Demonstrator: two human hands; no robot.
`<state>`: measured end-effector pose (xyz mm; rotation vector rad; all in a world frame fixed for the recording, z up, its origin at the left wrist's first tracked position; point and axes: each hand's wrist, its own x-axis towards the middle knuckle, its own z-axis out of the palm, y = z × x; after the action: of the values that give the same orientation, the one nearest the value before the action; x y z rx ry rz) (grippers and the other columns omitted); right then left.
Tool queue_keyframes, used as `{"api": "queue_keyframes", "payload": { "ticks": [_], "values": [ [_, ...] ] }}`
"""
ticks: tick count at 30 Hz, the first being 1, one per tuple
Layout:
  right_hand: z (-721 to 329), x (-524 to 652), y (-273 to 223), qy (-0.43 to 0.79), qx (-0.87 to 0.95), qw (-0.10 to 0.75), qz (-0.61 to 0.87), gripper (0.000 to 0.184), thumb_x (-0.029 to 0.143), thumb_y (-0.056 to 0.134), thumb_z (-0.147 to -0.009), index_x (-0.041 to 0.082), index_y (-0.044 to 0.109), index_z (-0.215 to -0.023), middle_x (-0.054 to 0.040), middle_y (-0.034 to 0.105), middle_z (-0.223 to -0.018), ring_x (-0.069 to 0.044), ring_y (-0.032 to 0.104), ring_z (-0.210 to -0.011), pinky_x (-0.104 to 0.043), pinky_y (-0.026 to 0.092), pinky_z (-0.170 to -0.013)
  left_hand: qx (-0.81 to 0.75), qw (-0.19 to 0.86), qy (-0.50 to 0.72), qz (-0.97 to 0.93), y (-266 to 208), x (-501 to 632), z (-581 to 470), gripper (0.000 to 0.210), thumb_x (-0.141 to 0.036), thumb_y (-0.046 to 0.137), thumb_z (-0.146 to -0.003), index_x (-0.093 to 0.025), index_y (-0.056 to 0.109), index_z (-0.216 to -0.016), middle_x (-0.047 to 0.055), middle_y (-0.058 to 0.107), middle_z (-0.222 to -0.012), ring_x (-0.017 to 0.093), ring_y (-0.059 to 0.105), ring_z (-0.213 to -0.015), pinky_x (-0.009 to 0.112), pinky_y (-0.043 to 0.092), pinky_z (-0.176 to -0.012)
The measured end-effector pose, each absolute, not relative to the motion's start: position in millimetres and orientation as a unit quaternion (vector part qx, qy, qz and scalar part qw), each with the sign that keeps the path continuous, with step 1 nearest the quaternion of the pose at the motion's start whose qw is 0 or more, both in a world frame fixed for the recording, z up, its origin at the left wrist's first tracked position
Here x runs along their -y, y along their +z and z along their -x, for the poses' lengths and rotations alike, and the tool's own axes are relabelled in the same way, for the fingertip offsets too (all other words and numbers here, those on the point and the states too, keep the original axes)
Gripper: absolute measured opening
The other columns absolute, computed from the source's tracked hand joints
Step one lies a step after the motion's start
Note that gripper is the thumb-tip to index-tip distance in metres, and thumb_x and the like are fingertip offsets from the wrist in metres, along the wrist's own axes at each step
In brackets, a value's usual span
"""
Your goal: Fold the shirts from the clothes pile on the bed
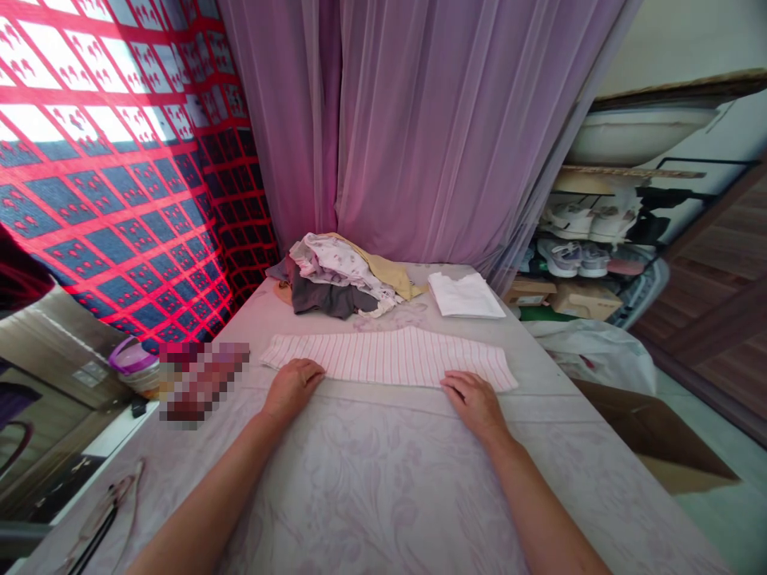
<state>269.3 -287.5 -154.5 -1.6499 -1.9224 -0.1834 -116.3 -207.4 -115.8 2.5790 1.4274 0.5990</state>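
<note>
A pink-and-white striped piece of cloth [389, 357] lies on the table as a long, narrow folded strip. At its near edge, toward the left end, my left hand [295, 385] has its fingers closed on the fabric. My right hand [473, 399] pinches the same edge toward the right end, thumb and fingers together. Parts of both sets of fingertips are hidden. Beyond the strip is a loose heap of clothes [327, 299] in dark grey, yellow and white print. A folded white cloth [464, 294] rests to the right of the heap.
The table [383, 487] has a pale floral cover. Cords [111, 511] and a blurred-out object [200, 383] lie along its left side. Purple curtains [419, 136] hang behind it. To the right stand a shoe rack [575, 239] and a cardboard box [653, 431].
</note>
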Motion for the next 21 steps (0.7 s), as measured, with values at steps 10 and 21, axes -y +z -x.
{"api": "queue_keyframes", "payload": {
  "ticks": [10,21],
  "values": [
    [-270,290,-157,-0.083,0.713,0.298,0.629,0.026,0.029,0.045,-0.089,0.025,0.071,-0.085,-0.0041,0.072,-0.098,-0.021,0.062,-0.094,-0.036,0.047,-0.081,-0.468,0.059,0.232,-0.851,-123,215,114,0.019,-0.027,0.050,-0.088,-0.021,0.066,-0.082,0.004,0.069,-0.086,0.019,0.059,-0.085,0.033,0.045,-0.081],
    [-273,292,-159,-0.081,0.725,0.312,0.608,0.028,0.035,0.046,-0.088,0.024,0.071,-0.086,-0.0053,0.071,-0.098,-0.021,0.063,-0.094,-0.037,0.048,-0.083,-0.527,0.030,0.260,-0.809,-123,214,141,0.026,-0.031,0.043,-0.089,-0.021,0.066,-0.091,0.006,0.070,-0.095,0.020,0.060,-0.092,0.035,0.045,-0.088]
  ]
}}
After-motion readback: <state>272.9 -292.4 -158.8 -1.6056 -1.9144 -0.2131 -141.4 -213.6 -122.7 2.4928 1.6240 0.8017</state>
